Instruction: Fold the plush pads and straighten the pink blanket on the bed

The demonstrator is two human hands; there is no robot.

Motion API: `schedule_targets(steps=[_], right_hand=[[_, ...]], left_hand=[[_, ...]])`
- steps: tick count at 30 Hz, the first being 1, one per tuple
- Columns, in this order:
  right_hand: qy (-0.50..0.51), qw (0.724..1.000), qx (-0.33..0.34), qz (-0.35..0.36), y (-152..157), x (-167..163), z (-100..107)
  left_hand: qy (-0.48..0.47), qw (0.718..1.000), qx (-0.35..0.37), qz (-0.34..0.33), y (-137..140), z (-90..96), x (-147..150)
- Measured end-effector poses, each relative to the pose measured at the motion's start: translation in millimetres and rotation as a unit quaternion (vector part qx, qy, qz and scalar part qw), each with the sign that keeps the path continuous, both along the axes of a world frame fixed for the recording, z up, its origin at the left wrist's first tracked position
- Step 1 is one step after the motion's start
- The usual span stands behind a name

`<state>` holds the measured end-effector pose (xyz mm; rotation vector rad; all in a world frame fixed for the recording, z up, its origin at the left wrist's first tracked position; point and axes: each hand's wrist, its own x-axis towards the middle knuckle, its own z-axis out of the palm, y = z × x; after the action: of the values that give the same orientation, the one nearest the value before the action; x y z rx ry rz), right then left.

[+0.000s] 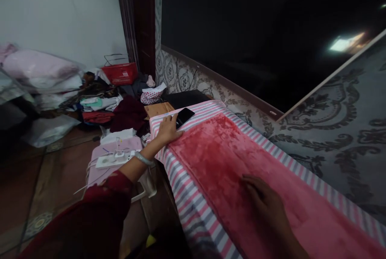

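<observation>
A pink plush mat (217, 154) lies along a pink, grey and white striped cloth (189, 194) that covers a long surface. At the cloth's far left corner, my left hand (167, 129) rests palm down, with its thumb apart from the other fingers. Beside its fingertips is a black smartphone (184, 116); I cannot tell whether they touch it. My right hand (265, 200) is over the middle of the mat, fingers loosely bent and apart, holding nothing visible. Whether it presses on the plush is not clear.
A pink stool (132, 143) bearing a white power strip (105, 161) and cables stands left of the cloth. Beyond are piled clothes (99, 104), a red basket (120, 74) and a wooden board (159, 109). A large dark television (241, 38) hangs on the patterned wall.
</observation>
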<state>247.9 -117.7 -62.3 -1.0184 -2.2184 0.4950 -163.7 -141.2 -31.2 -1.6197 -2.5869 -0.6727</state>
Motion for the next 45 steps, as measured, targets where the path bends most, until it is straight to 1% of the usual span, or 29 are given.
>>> schedule_targets(steps=[2,4,7,11,15,19,23,26,29,32,34,37,39,42,43,44,45], right_hand=[[0.003,1.000,-0.002,-0.013,-2,2,-8],[0.008,1.000,-0.004,-0.025,-3,4,-13],[0.013,0.999,-0.006,-0.034,-5,4,-17],[0.012,0.999,-0.004,-0.038,-6,0,-15],[0.022,0.999,0.002,-0.034,-7,0,-15],[0.013,0.999,0.005,-0.030,-6,3,-17],[0.010,1.000,0.009,-0.029,-3,3,-17],[0.012,1.000,0.003,-0.024,-1,1,-13],[0.001,1.000,-0.014,-0.017,7,-1,-5],[-0.012,0.999,-0.018,-0.038,25,-6,6],[-0.017,0.999,-0.009,-0.050,45,-14,11],[-0.014,0.998,0.003,-0.062,86,-34,17],[-0.009,0.998,0.002,-0.068,116,-50,20],[-0.020,0.995,-0.002,-0.101,159,-72,21],[-0.029,0.993,-0.005,-0.115,172,-78,22],[-0.041,0.991,-0.010,-0.130,183,-85,22],[-0.056,0.988,-0.018,-0.143,192,-91,22]], left_hand=[[0.012,0.999,-0.029,0.004,9,0.4,1],[0.025,0.999,-0.040,0.008,14,-0.9,0],[0.032,0.999,-0.034,0.008,14,-3.6,-5],[0.017,0.999,-0.033,0.003,13,-5.1,-13],[0.006,1.000,-0.017,0.001,19,-7.3,-22],[0.014,1.000,0.012,-0.002,32,-11.0,-40],[0.006,1.000,0.023,0.000,43,-13.0,-63],[0.006,1.000,0.028,-0.009,48,-12.2,-81],[0.013,1.000,0.016,-0.003,49,-9.4,-95],[0.024,1.000,-0.001,0.000,47,-6.8,-103],[0.023,1.000,-0.007,-0.012,46,-6.6,-107],[0.019,1.000,-0.002,-0.023,44,-7.8,-109],[0.025,0.999,0.013,-0.015,41,-7.7,-108],[0.061,0.995,0.077,0.019,31,-5.4,-95],[0.068,0.994,0.090,0.016,25,-4.5,-88],[0.065,0.994,0.089,-0.003,19,-3.9,-80],[0.051,0.995,0.072,-0.036,11,-3.6,-71]])
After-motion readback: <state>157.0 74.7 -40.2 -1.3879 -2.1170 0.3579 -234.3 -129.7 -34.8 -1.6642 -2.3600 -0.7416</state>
